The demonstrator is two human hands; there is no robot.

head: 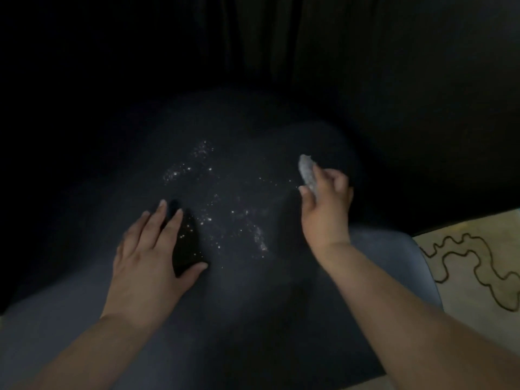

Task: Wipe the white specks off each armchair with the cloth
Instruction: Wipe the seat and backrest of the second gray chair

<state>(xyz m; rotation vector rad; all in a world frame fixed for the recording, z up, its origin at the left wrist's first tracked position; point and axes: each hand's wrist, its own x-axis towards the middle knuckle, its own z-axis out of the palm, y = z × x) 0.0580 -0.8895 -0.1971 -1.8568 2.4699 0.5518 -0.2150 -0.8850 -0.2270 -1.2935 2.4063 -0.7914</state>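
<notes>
cloth pinched in right hand fingers, just right of white specks strewn across armchair seat — left hand spread flat, touching their near-left edge.

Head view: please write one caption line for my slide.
Right hand holds a grey cloth beside white specks on a dark armchair seat; left hand rests flat.

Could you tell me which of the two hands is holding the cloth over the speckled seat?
The right hand grips the grey cloth; the left hand holds nothing and rests flat, fingers spread, on the armchair beside the white specks.
</notes>
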